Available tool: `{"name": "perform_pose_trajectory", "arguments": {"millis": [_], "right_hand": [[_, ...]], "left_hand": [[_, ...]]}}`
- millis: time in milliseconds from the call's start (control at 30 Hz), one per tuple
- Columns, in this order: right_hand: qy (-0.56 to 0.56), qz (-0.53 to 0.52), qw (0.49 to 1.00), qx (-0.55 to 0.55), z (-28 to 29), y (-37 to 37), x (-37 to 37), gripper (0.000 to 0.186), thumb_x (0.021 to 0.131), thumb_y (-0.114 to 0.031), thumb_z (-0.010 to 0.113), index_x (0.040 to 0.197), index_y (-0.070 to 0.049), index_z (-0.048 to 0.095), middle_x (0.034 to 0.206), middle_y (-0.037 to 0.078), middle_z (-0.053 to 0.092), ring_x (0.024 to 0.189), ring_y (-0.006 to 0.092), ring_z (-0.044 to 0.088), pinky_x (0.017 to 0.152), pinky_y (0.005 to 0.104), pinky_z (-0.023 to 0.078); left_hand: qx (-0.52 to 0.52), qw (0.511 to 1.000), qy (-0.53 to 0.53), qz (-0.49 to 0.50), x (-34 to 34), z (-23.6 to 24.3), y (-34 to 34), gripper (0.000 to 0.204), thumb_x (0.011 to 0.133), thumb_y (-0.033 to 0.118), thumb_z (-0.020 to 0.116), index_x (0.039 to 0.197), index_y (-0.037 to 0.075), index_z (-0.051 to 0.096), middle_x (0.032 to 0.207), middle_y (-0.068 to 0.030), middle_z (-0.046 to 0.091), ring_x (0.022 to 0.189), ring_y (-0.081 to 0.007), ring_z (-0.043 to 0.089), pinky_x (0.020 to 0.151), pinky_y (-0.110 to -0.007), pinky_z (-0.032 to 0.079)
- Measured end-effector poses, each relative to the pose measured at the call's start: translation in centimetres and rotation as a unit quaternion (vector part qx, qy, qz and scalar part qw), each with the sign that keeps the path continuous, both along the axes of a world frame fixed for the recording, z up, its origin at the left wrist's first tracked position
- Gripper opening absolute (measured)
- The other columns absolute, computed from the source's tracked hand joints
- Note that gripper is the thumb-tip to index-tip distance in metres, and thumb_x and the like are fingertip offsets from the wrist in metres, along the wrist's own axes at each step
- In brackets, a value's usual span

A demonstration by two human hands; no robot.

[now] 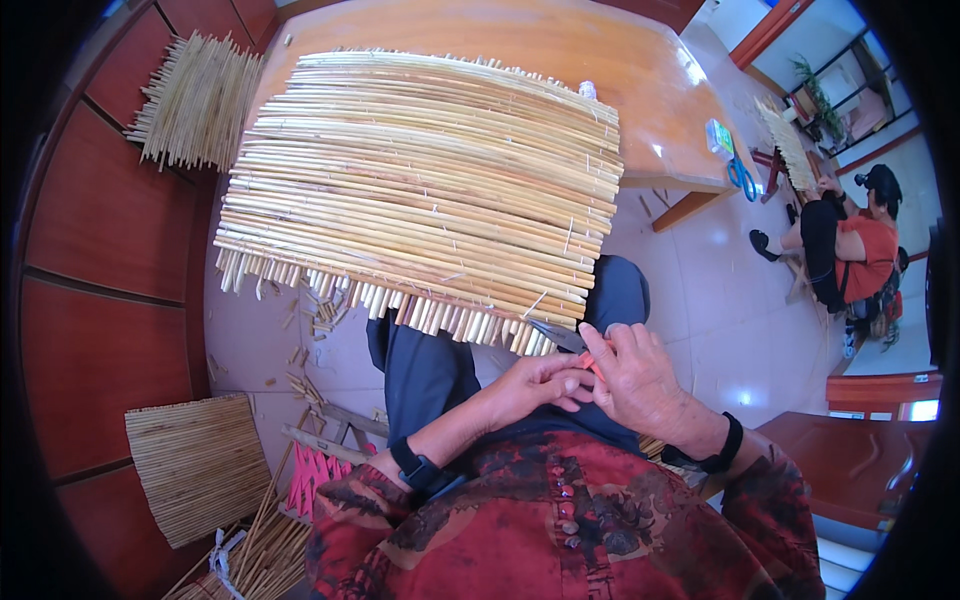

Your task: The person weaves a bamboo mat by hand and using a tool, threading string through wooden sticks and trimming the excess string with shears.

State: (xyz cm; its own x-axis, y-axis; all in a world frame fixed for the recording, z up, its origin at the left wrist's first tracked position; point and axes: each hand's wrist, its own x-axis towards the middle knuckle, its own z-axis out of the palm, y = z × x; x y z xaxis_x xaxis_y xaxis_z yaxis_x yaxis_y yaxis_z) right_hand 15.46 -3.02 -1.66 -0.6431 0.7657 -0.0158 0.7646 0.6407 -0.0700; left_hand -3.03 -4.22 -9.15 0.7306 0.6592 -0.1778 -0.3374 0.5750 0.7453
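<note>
A large mat of pale sticks (420, 170) lies on the wooden table, its near edge reaching out over my knees. A second layer of stick ends pokes out below that edge, and short pale ties show along the right side. My right hand (640, 375) is closed around a pair of pliers (560, 336) with orange-red handles; their dark jaws rest against the mat's near right corner. Close beside the handles, my left hand (540, 388) has its fingers curled and meets the right hand's fingers. What the left fingertips pinch, if anything, is hidden.
On the table (650, 60) are blue-handled scissors (741, 178) and a small box (719, 138). Stick mats lean at left, one upper (195, 105), one lower (195, 465). Cut stick pieces (325, 312) litter the floor. A person (865, 245) sits at right beside another mat.
</note>
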Motion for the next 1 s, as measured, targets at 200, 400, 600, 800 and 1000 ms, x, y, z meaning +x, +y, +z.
{"name": "perform_pose_trajectory", "arguments": {"millis": [200, 400, 600, 800, 1000], "right_hand": [[-0.025, -0.002, 0.999, 0.048, -1.2, 0.8, 0.4, 0.052, 0.064, -0.012, 0.065, 0.114, -0.005, 0.049, 0.080, 0.009, 0.043, 0.074, 0.0233, 0.046, 0.060, 0.0349, 0.038], [0.021, -0.001, 0.998, 0.066, -1.4, 0.8, 0.2, 0.041, 0.061, -0.007, 0.065, 0.100, -0.006, 0.050, 0.078, 0.008, 0.042, 0.071, 0.0236, 0.046, 0.057, 0.0355, 0.038], [0.051, -0.017, 0.997, 0.053, -2.4, 0.5, 0.2, 0.033, 0.061, -0.006, 0.064, 0.091, -0.007, 0.050, 0.076, 0.010, 0.044, 0.070, 0.0261, 0.049, 0.058, 0.0374, 0.039], [0.114, -0.008, 0.992, 0.049, -2.7, 1.1, 0.6, 0.034, 0.061, -0.008, 0.065, 0.093, -0.008, 0.051, 0.077, 0.009, 0.046, 0.071, 0.0256, 0.052, 0.059, 0.0359, 0.043], [0.287, -0.028, 0.951, 0.113, 2.9, 0.4, -1.5, 0.040, 0.061, -0.008, 0.065, 0.099, -0.008, 0.053, 0.078, 0.010, 0.049, 0.075, 0.0260, 0.054, 0.062, 0.0353, 0.045]], "left_hand": [[0.324, 0.877, 0.323, 0.148, -5.1, -0.2, -1.2, 0.029, 0.083, 0.004, 0.054, 0.111, -0.002, 0.051, 0.097, -0.0126, 0.062, 0.090, -0.0222, 0.060, 0.074, -0.031, 0.049], [0.581, 0.559, 0.523, 0.277, -4.9, 0.8, -0.1, 0.047, 0.074, 0.011, 0.064, 0.117, 0.001, 0.049, 0.118, -0.0146, 0.051, 0.107, -0.0306, 0.048, 0.092, -0.042, 0.036], [0.578, 0.522, 0.610, 0.144, -4.2, -0.2, 1.0, 0.084, 0.073, 0.051, 0.062, 0.133, 0.002, 0.032, 0.142, -0.0158, 0.026, 0.136, -0.0290, 0.017, 0.108, -0.052, 0.005], [0.602, 0.477, 0.623, 0.147, -4.1, -1.1, 1.2, 0.081, 0.069, 0.042, 0.068, 0.133, 0.006, 0.034, 0.142, -0.0127, 0.029, 0.134, -0.0290, 0.021, 0.108, -0.053, 0.010], [0.615, 0.446, 0.630, 0.161, -3.6, -1.3, 2.3, 0.076, 0.068, 0.035, 0.070, 0.131, 0.007, 0.038, 0.140, -0.0117, 0.032, 0.132, -0.0284, 0.026, 0.107, -0.053, 0.014]]}}
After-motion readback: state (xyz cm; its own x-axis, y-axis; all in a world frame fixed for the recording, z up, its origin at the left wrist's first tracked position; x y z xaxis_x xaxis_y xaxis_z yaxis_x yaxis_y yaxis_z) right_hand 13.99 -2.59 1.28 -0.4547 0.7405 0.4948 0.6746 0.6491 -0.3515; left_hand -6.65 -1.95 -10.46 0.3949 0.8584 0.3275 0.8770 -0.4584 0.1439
